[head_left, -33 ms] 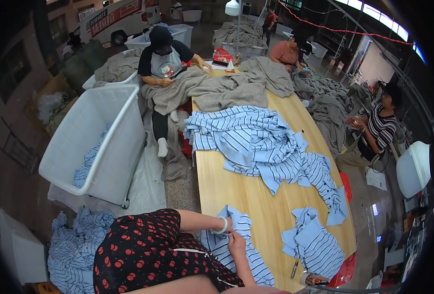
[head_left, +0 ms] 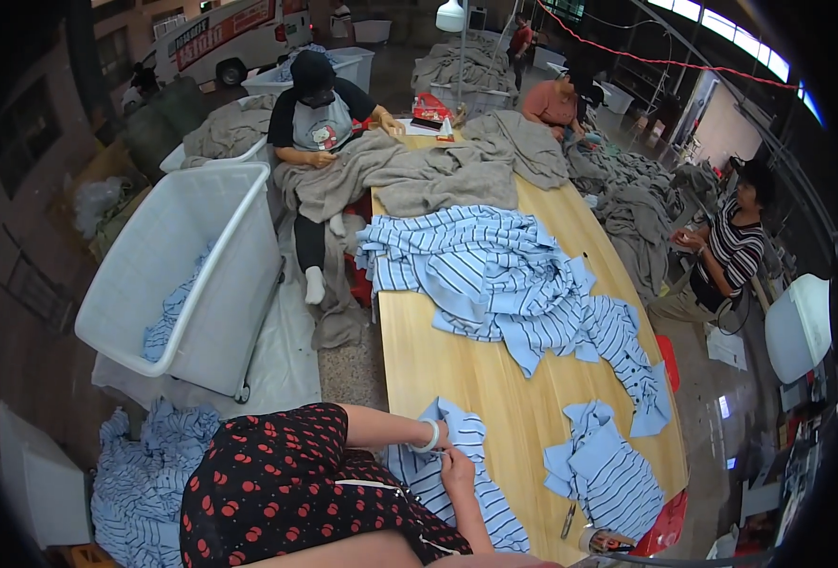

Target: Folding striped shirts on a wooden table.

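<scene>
A light-blue knit garment with dark and white stripes (head_left: 499, 516) lies at the near edge of the table, partly under my forearms. My left hand (head_left: 443, 438), with a pale bangle at its wrist, is closed on a bit of this garment. Right beside it, my right hand (head_left: 458, 470) pinches the same garment, its fingertips nearly meeting the left ones. The small part between my fingertips is too small to make out. To the right lies a folded striped garment (head_left: 613, 478), with thread snips (head_left: 568, 520) next to it.
More striped garments (head_left: 495, 275) are heaped across the wooden table (head_left: 438, 364), with grey knits (head_left: 438, 175) beyond. A white bin (head_left: 220, 312) stands at the left, above a striped pile (head_left: 144, 483) on the floor. Co-workers sit at the far left and along the right.
</scene>
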The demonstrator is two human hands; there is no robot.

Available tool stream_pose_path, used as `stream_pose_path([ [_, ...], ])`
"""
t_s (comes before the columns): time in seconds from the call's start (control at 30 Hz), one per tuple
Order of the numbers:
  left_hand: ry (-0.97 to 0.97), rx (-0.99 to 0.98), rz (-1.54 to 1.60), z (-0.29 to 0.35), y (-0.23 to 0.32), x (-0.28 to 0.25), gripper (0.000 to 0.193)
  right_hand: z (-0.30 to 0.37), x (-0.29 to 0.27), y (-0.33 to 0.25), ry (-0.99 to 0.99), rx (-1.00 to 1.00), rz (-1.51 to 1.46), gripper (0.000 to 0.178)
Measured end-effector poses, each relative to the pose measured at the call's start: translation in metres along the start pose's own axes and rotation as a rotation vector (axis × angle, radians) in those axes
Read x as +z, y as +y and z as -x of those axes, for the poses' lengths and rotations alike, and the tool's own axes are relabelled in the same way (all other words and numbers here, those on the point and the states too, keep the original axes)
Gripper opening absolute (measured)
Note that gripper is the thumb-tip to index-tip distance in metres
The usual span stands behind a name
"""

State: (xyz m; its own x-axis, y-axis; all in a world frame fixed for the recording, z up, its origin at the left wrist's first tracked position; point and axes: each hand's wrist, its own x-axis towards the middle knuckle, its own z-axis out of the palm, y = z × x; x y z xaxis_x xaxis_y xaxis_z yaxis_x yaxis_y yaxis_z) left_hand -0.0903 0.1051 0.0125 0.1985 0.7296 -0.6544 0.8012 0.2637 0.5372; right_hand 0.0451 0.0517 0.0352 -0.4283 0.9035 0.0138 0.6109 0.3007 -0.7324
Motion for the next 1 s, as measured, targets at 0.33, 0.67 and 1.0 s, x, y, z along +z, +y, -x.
stream_pose_path([
  [0.33, -0.274, 0.199, 0.413, 0.014, -0.016, -0.008, 0.077, -0.003, 0.011, -0.003, 0.045, 0.014, 0.010, 0.010],
  [0.67, 0.027, 0.146, 0.386, 0.003, -0.027, 0.003, 0.067, -0.006, 0.016, -0.002, 0.061, 0.129, -0.096, 0.008],
  [1.0, 0.358, -0.004, 0.232, -0.032, -0.009, 0.023, 0.053, 0.002, 0.023, 0.012, 0.170, 0.265, -0.054, 0.014],
])
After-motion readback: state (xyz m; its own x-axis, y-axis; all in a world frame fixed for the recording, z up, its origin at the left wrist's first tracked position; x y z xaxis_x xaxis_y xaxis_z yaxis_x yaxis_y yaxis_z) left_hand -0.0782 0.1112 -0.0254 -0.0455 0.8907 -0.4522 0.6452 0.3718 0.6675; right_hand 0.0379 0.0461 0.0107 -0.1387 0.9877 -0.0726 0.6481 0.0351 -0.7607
